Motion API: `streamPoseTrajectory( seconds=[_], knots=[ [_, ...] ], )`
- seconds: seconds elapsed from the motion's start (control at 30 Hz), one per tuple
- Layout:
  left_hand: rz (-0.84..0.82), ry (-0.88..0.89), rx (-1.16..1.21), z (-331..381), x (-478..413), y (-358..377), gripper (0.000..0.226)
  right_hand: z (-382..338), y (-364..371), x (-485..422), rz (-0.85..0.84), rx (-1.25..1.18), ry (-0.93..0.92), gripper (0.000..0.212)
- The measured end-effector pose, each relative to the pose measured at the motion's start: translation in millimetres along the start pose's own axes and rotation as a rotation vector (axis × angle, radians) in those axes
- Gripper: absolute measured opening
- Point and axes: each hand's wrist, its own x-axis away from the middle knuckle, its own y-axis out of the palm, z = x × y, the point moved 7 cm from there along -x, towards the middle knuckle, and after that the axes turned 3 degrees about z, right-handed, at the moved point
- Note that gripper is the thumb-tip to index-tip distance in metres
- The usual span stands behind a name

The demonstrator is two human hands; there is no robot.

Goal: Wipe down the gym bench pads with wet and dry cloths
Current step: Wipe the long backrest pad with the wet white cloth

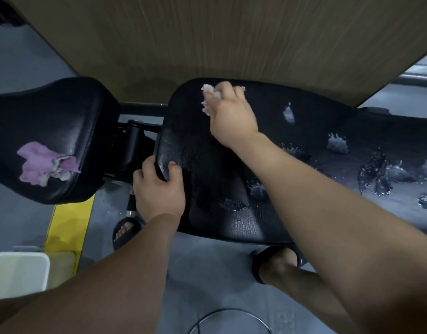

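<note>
Black vinyl, long pad (207,165): runs from the centre out past the right border; its surface is cracked, and its rounded left end faces the second pad.
Right hand (231,114): laid on the pad's far-left corner with its fingers curled over a pale cloth (208,92), pressing it to the vinyl just inside the far edge.
Left hand (157,189): clamped on the pad's near-left edge, thumb on top and fingers wrapped under the rim, well apart from the right hand.
Short pad (51,112): at the left, tilted, separated from the long pad by a gap.
Purple cloth (43,165): crumpled on the short pad near its lower edge, touched by neither hand.
Gap: holds the black hinge frame (133,141); grey floor shows beneath it.
Far edge: a wood-grain panel (231,32) stands close behind the long pad, with little room beyond the right hand.
Wet patches (337,145): pale splashes and droplets scattered over the right half of the pad, which is free of hands and cloths.
Near edge: two sandalled feet (125,232) stand just below it on the floor.
Floor, left: a yellow strip (65,227) beside a white bin (17,273).
</note>
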Motion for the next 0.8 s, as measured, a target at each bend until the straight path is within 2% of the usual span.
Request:
streamPoseTrajectory(
  seconds=[0.1, 0.3, 0.43, 0.63, 0.8],
  knots=[
    [-0.005, -0.005, 0.002, 0.0, 0.2, 0.3, 0.047, 18.1, -8.4, -8.0, -0.011, 0.025, -0.034, 0.048],
    [-0.005, -0.008, 0.007, -2.2, -0.2, -0.3, 0.053, 113.8, -36.7, 13.5, 0.085, 0.075, 0.218, 0.039],
    [-0.016, -0.022, 0.008, -3.1, 0.3, 0.1, 0.052, 111.5, -38.2, 19.6, 0.113, 0.058, 0.303, 0.037],
    [-0.02, -0.015, 0.015, 1.1, 1.0, -2.4, 0.049, 27.8, -27.0, 94.5, 0.046, -0.019, 0.015, 0.056],
    [-0.024, -0.012, 0.024, 0.3, 1.9, -3.1, 0.049, -15.4, -24.6, 174.8, -0.082, -0.121, -0.231, 0.054]
  ],
)
